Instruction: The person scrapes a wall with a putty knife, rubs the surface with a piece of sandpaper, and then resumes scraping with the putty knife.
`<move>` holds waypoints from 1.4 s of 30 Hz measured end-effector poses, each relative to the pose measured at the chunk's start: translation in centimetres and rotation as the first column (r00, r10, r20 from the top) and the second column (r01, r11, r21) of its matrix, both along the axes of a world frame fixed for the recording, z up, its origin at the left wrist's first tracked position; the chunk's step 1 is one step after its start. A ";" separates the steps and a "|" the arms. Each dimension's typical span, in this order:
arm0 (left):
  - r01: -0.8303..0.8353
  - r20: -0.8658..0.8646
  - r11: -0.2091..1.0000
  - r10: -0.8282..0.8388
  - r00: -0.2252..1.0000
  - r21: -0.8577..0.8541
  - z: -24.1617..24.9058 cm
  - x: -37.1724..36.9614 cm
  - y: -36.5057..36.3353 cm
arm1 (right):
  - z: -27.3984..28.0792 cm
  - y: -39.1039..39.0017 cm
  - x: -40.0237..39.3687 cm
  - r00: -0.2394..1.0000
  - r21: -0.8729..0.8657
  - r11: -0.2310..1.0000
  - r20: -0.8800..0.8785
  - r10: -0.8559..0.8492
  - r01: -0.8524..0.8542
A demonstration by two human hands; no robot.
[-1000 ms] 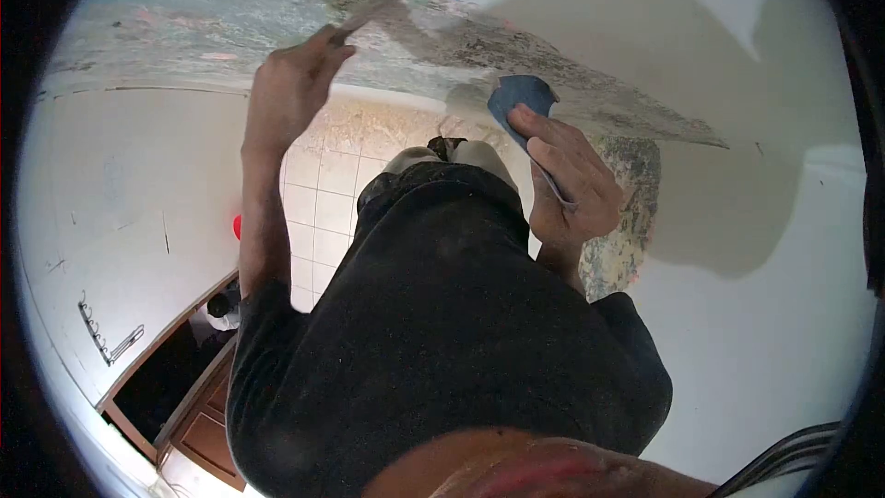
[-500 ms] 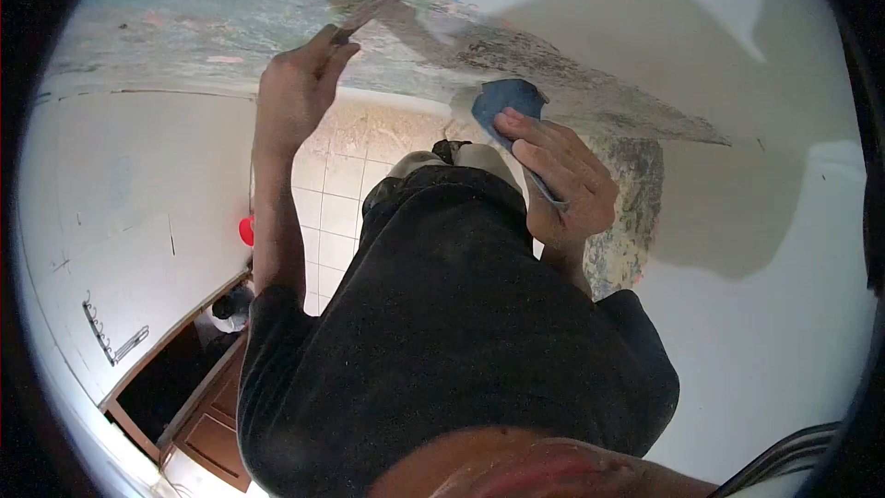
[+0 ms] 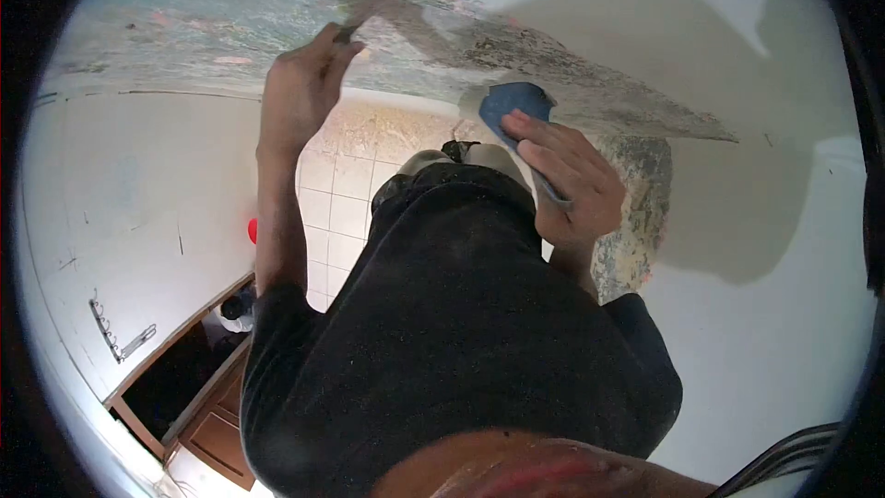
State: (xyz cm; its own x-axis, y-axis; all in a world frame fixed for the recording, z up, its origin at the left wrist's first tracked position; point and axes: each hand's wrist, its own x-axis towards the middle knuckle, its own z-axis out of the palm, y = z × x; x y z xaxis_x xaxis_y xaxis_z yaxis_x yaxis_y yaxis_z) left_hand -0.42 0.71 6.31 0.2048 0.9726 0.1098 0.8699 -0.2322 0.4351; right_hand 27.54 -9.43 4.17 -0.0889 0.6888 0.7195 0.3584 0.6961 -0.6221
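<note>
My left hand (image 3: 302, 97) is closed round the handle of a scraper (image 3: 376, 2). The scraper's long narrow blade points up and right over the worn wall patch (image 3: 230, 23), blurred by motion. In my right hand (image 3: 573, 180) is a blue sheet (image 3: 513, 109), bent along the palm, with the fingers laid over it. It looks like sandpaper, and its free upper end lies close by the lower part of the stripped wall.
White painted wall (image 3: 737, 314) surrounds the stripped area, with another bare patch (image 3: 636, 203) low on the right. Below lies a tiled floor (image 3: 336, 184) with dust along the wall. A white panel (image 3: 138, 184), a wooden cabinet (image 3: 217, 438) and a red object (image 3: 253, 231) are at left.
The whole view has shifted slightly. The scraper blade has become blurred, while both hands keep their holds and stay in nearly the same places.
</note>
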 end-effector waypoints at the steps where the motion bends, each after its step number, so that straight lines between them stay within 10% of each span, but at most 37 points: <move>1: 0.044 0.058 0.997 -0.048 0.997 0.059 -0.6 -0.3 0.4 | -0.2 -0.2 0.3 0.999 -0.002 1.000 0.029 -0.019 0.019; 9: 0.089 0.197 0.996 -0.088 0.976 0.004 -2.6 1.3 -0.8 | -0.8 -0.1 0.6 0.988 -0.287 0.951 -0.135 0.081 -0.117; 14: 0.334 0.812 0.899 0.041 0.582 -0.284 -5.8 3.6 -4.2 | -4.3 1.9 0.1 0.936 -0.655 0.671 -0.294 0.196 -0.346; 18: 0.269 0.868 0.924 0.116 0.483 -0.273 -6.2 8.4 -5.8 | -5.1 3.0 -3.0 0.980 -0.743 0.658 0.013 0.196 -0.122; 20: 0.224 0.753 0.974 -0.179 0.633 0.044 -6.1 9.6 -5.5 | -5.8 3.3 -3.6 0.982 -0.710 0.678 -0.125 0.142 -0.189; 26: 0.304 0.471 0.951 -0.240 0.848 -0.061 -6.1 8.4 -5.2 | -8.1 4.7 -2.7 0.954 -0.630 0.765 0.128 0.271 -0.133; 33: 0.373 0.949 0.889 0.170 0.266 -0.264 -9.8 7.9 -7.0 | -7.4 5.1 -6.0 0.946 -0.488 0.861 -0.324 -0.022 -0.147; 36: 0.483 0.857 0.708 0.434 0.278 -0.515 -10.8 7.3 -8.4 | -6.4 6.0 -6.4 0.963 -0.338 0.933 -0.267 0.031 -0.124; 40: 0.338 0.853 0.901 0.062 0.519 -0.271 -11.1 6.0 -7.0 | -5.2 7.2 -5.8 0.968 -0.295 0.941 -0.229 0.100 -0.167; 42: 0.321 0.825 0.867 0.162 0.542 -0.381 -10.9 5.2 -7.3 | -4.5 8.4 -4.6 0.975 -0.242 0.954 -0.179 0.133 -0.175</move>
